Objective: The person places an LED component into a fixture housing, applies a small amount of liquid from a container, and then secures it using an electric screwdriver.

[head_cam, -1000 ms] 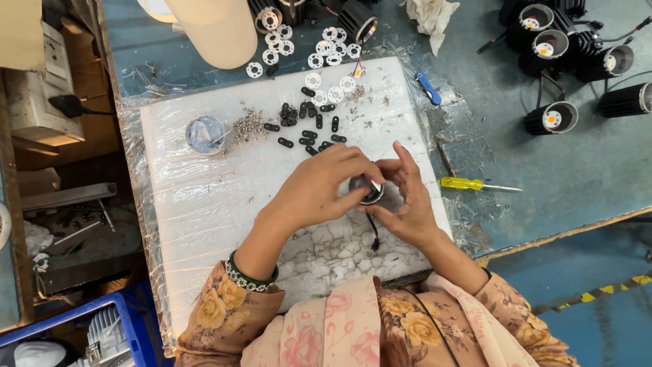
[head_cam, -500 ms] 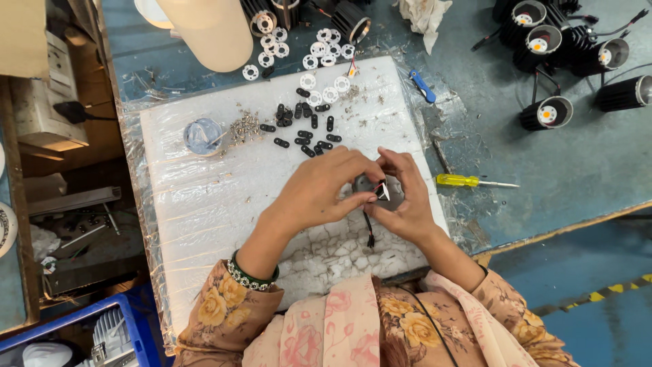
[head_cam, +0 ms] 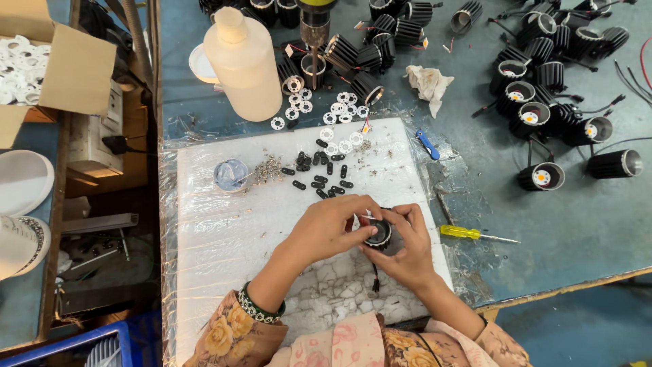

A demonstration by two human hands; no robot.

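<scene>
Little has shifted in a second: both hands stay clamped together on one black lamp housing (head_cam: 380,234), left hand (head_cam: 329,228) pressing at its mouth, right hand (head_cam: 401,248) cupping beneath. Just beyond lie about a dozen black clips (head_cam: 319,173) and white rings (head_cam: 339,112), unfitted. Farther right, one yellow screwdriver (head_cam: 468,233); finished lamps (head_cam: 543,177) cluster beyond.

Glossy plastic film (head_cam: 204,224) over foam

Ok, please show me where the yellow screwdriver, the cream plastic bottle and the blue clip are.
yellow screwdriver (head_cam: 463,232), head view, on its yellow handle.
cream plastic bottle (head_cam: 244,71), head view, on the middle of its body.
blue clip (head_cam: 428,145), head view, on its middle.
</scene>
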